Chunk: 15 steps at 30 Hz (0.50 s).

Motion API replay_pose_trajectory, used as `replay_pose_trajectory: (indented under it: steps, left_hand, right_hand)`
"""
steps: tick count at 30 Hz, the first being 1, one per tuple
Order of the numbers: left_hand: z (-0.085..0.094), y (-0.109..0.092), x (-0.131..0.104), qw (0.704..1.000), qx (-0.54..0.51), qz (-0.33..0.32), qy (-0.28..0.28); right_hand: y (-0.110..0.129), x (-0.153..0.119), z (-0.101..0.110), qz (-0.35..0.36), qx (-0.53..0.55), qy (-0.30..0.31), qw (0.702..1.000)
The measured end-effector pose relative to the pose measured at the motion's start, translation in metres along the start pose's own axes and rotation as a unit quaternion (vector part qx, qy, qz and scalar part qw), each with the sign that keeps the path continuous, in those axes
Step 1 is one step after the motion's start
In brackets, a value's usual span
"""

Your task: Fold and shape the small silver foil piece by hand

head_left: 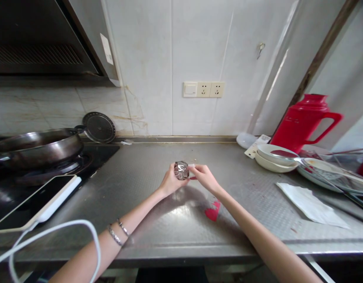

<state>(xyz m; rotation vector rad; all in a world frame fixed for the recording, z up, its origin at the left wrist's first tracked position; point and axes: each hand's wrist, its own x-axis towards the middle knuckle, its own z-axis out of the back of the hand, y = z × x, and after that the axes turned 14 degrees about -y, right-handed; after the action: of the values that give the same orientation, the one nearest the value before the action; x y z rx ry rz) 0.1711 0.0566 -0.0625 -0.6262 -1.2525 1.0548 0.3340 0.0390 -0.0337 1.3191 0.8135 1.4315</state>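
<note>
My left hand is wrapped round a small, round, brownish thing with a shiny, crinkled surface, like something in clear film. It is held up over the steel counter. My right hand is beside it, thumb and fingers pinched together at its right edge. What lies between those fingertips is too small to make out. A sliver of red shows under the right fingers. On the counter below, near my right forearm, lies a torn red scrap.
On the left, a steel pan sits on the stove, with a phone and white cable in front. To the right are a red thermos, stacked bowls, plates and a white paper sheet. A round dark lid-like disc leans against the wall.
</note>
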Motion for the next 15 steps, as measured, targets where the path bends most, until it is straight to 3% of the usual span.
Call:
replay_pose_trajectory:
  steps: [7,15]
  left_hand:
    - [-0.004,0.003,-0.004,0.998,-0.046,0.000,0.044]
    - [-0.007,0.000,-0.007,0.995,-0.091,0.031,0.034]
  right_hand:
    - [0.001,0.005,0.010,0.129,-0.085,-0.147,0.977]
    - [0.009,-0.009,0.004,0.182,-0.078,-0.089,0.976]
